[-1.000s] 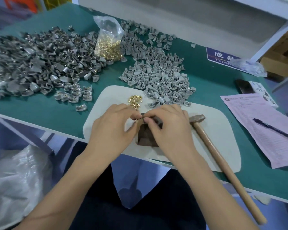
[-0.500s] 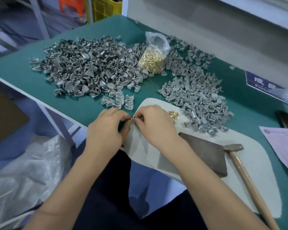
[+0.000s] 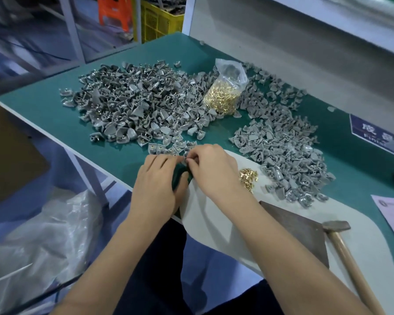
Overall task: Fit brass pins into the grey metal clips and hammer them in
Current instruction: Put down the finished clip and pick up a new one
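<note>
So here we've got both hands meeting just past the near edge of the green tabletop (image 3: 55,114), at the left end of the pale mat (image 3: 214,219). The left hand (image 3: 156,185) and right hand (image 3: 210,169) have their fingertips pressed together around something tiny. We'd guess one grey clip with a pin going in, but it's hidden between the fingers, so we can't tell which way it points or how its long axis lies. Fingers on both hands are curled in a pinch, not spread.

Handling-wise, our take: the grey clips (image 3: 137,110) look like small stiff cast metal, light individually, with one rounded face and a slotted side, so best pinched by the flat sides. The loose brass pins (image 3: 248,176) just right of the right hand are short, smooth and probably slippery, so grab one by the shank and feed the tip in. They lie every which way in that little heap, no common direction.

More pins sit in the plastic bag (image 3: 225,94) at the far side between the two clip piles, with the second pile (image 3: 287,151) to the right. The dark block (image 3: 300,230) and hammer (image 3: 341,242) lie near right, untouched; the hammer's handle runs toward the near right corner, head pointing far-left.
</note>
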